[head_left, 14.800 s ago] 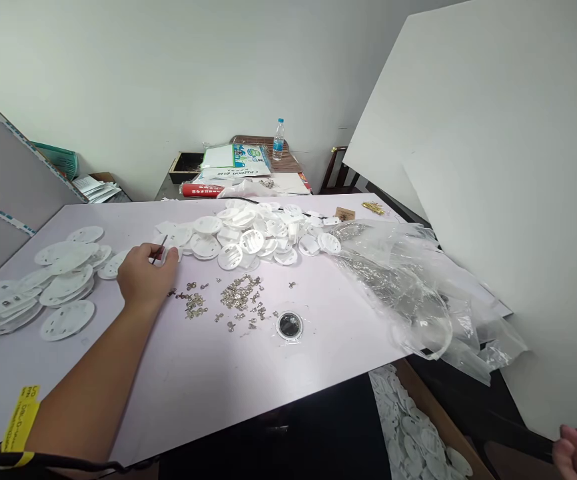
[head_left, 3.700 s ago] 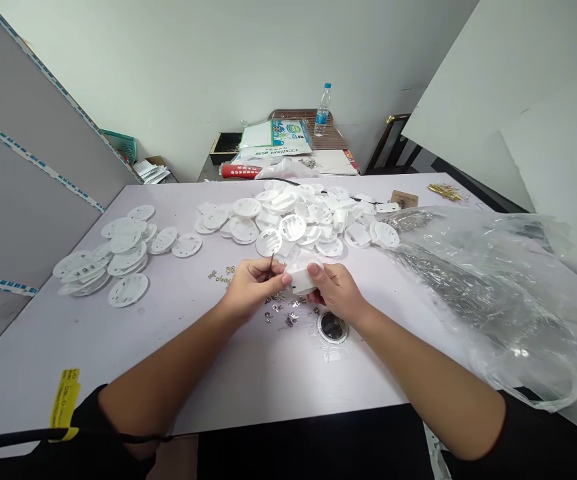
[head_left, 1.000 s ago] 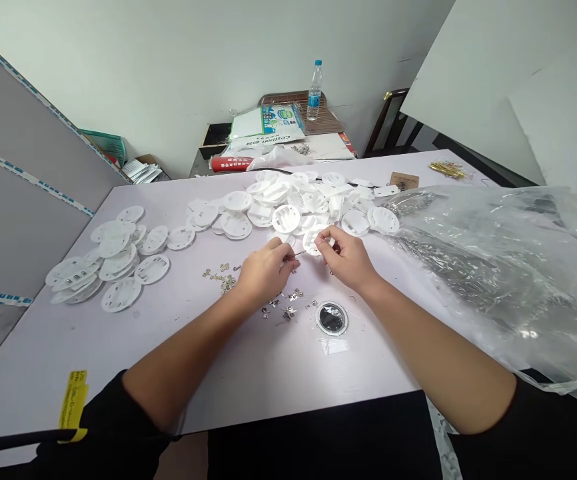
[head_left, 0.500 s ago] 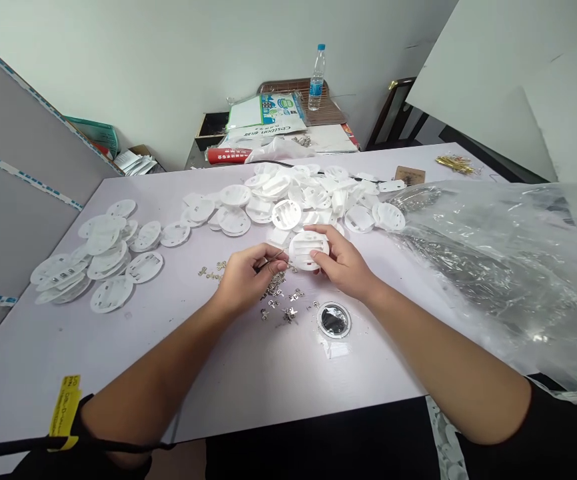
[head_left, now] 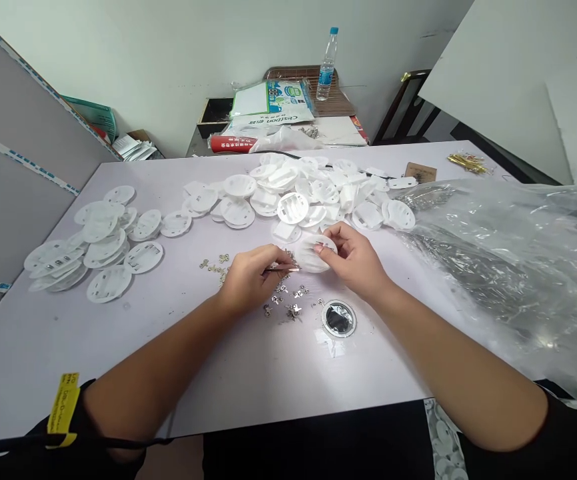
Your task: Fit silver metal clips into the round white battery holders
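Note:
My right hand (head_left: 352, 259) grips a round white plastic disc (head_left: 311, 256) by its right edge, thumb on top. The disc is tilted, and its surface is slightly blurred. My left hand (head_left: 254, 279) is closed around a pair of thin metal tweezers (head_left: 284, 269), whose tips point right and reach the disc's lower left edge. Whether the tips hold a piece is too small to tell. Small metal contact pieces (head_left: 293, 311) lie scattered on the table below and beside my left hand, some of them hidden by it.
A large heap of white discs (head_left: 293, 208) lies beyond my hands, with a smaller pile (head_left: 101, 223) to the left. A round dark-centred piece (head_left: 339, 319) is near my right forearm. Plastic bags of metal parts (head_left: 493, 267) cover the table's right side. A bottle (head_left: 326, 67) stands behind.
The disc has tilted in my right hand, and its slots show less clearly. The tweezers have turned more level, with tips at the disc's lower left edge. The view has shifted slightly.

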A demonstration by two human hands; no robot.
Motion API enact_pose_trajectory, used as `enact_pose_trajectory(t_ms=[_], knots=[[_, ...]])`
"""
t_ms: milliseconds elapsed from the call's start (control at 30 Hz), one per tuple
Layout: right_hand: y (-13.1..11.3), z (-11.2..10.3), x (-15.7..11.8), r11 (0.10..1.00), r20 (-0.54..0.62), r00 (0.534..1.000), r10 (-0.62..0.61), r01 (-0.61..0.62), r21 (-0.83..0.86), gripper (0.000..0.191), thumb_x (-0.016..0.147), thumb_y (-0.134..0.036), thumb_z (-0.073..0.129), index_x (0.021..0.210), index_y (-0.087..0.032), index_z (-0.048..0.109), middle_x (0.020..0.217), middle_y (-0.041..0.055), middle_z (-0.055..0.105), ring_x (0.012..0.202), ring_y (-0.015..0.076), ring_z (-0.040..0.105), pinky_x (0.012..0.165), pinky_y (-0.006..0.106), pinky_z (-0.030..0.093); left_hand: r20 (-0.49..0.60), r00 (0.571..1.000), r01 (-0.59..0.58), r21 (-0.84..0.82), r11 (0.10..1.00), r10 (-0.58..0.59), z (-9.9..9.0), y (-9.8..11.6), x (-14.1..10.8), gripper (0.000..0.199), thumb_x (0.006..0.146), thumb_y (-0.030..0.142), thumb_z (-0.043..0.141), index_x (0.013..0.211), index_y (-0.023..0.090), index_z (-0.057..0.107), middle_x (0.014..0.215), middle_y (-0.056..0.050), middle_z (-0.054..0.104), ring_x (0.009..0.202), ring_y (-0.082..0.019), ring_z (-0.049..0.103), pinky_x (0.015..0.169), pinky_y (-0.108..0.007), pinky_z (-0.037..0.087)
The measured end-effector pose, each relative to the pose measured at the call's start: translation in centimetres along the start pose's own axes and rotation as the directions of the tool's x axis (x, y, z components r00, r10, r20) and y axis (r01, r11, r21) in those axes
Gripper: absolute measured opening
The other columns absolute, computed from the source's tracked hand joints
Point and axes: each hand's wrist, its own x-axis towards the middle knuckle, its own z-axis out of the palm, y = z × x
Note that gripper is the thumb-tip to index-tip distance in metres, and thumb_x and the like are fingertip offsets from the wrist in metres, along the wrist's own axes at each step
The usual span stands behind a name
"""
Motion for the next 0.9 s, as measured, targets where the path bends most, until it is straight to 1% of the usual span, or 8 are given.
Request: enact_pose_trajectory(t_ms=[100,200,267,433,567,633,767,900], knots=[[-0.2,0.3,0.0,0.972,-0.036,0.996,0.086,-0.075,0.222,0.038,0.078,-0.031,0.08,0.095,-0.022,0.047,0.09,-0.0015,0.06,0.077,0.0124,0.056,0.069,0.028,0.045,-0.025,0.997,-0.071,0.016,0.997,0.071,0.1,-0.1,-0.1,0.029,0.076,-0.007,0.055,0.086,0.019,0.064,0.08,0.004,0.071,0.071,-0.005,0.067,0.062,-0.012,0.051],[-0.6,0.6,-0.2,0.93,-0.02,0.985,0.169,-0.153,0.334,0.056,0.076,-0.026,0.081,0.118,-0.03,0.044,0.097,-0.0026,0.061,0.077,0.0132,0.06,0.071,0.03,0.05,-0.076,0.986,-0.147,0.025,0.989,0.148,0.3,-0.2,-0.1,0.025,0.08,-0.005,0.056,0.086,0.018,0.064,0.08,0.004,0.07,0.07,-0.004,0.067,0.061,-0.01,0.052],[-0.9,0.8,-0.4,0.93,-0.003,0.983,0.181,-0.171,0.325,0.056,0.078,-0.024,0.076,0.124,-0.031,0.046,0.097,-0.0022,0.062,0.079,0.014,0.061,0.072,0.03,0.052,-0.089,0.978,-0.187,0.028,0.982,0.189,0.3,-0.2,-0.1,0.021,0.083,-0.002,0.059,0.087,0.018,0.064,0.079,0.004,0.069,0.069,-0.003,0.067,0.061,-0.009,0.052],[-1.2,1.2,-0.7,0.969,-0.007,0.991,0.133,-0.129,0.212,0.025,0.084,-0.03,0.07,0.106,-0.021,0.062,0.102,0.0029,0.065,0.09,0.0172,0.063,0.076,0.031,0.052,-0.068,0.972,-0.22,0.049,0.974,0.223,0.3,-0.1,-0.2,0.013,0.09,0.009,0.061,0.089,0.02,0.068,0.078,0.003,0.069,0.067,-0.003,0.064,0.061,-0.011,0.051],[-1.1,1.4,-0.8,0.993,-0.05,0.998,0.048,-0.042,0.114,0.026,0.084,-0.032,0.072,0.103,-0.019,0.062,0.099,0.0045,0.068,0.092,0.0182,0.064,0.08,0.032,0.051,-0.072,0.958,-0.271,0.099,0.957,0.279,0.2,0.1,-0.1,0.023,0.093,0.008,0.054,0.088,0.021,0.072,0.081,0.001,0.071,0.068,-0.004,0.065,0.06,-0.013,0.05],[-1.1,1.5,-0.9,0.995,-0.065,0.997,0.034,-0.028,0.096,0.026,0.084,-0.033,0.072,0.103,-0.019,0.06,0.1,0.005,0.068,0.089,0.0174,0.064,0.076,0.031,0.052,-0.081,0.948,-0.296,0.129,0.946,0.308,0.1,0.2,-0.1,0.026,0.093,0.007,0.053,0.088,0.022,0.073,0.082,0.001,0.072,0.069,-0.004,0.066,0.059,-0.012,0.049],[-1.3,1.7,-1.0,0.985,-0.038,0.994,0.099,-0.092,0.149,0.03,0.084,-0.033,0.073,0.103,-0.021,0.054,0.105,0.0049,0.066,0.074,0.0142,0.063,0.056,0.026,0.052,-0.081,0.95,-0.289,0.15,0.946,0.303,0.0,0.3,0.0,0.024,0.091,0.005,0.056,0.089,0.022,0.074,0.083,0.001,0.072,0.068,-0.004,0.066,0.058,-0.012,0.049],[-1.3,1.7,-1.2,0.975,0.008,0.995,0.104,-0.104,0.198,0.036,0.086,-0.029,0.071,0.113,-0.025,0.047,0.107,0.0038,0.063,0.077,0.0168,0.068,0.06,0.03,0.06,-0.104,0.956,-0.259,0.143,0.955,0.275,0.1,0.2,0.0,0.026,0.089,0.003,0.056,0.088,0.022,0.074,0.082,0.002,0.072,0.067,-0.004,0.065,0.057,-0.012,0.049]])
